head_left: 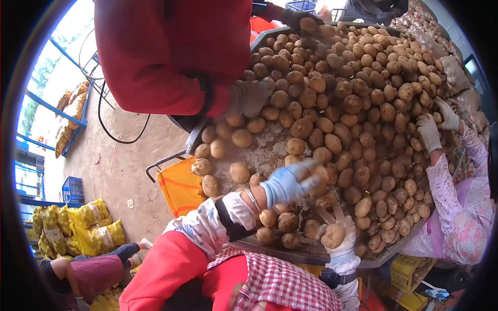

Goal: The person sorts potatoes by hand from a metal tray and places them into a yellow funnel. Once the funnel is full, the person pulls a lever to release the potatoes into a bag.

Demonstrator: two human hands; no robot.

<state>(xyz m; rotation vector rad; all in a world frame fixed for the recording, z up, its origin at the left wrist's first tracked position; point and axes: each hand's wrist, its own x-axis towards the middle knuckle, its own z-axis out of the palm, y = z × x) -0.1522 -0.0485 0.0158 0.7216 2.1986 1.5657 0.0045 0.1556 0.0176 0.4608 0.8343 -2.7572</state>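
Observation:
A big heap of potatoes [353, 103] lies on a wide metal-rimmed table [254, 242]. My left hand [291, 182], in a light blue glove with a bracelet at the wrist, reaches over the near part of the heap. Its fingers are smeared by motion and overlap a potato, so I cannot tell whether they grip it. My right hand [346, 239], in a pale glove, holds a single potato [332, 236] by the table's near edge. Between and beside my hands are several loose potatoes [288, 222].
A person in red [171, 62] works at the left edge with a gloved hand [251, 97] on the heap. Another person's gloved hands [429, 132] touch potatoes at the right. An orange bag [181, 186] hangs below the table. Yellow sacks [98, 228] stand on the floor.

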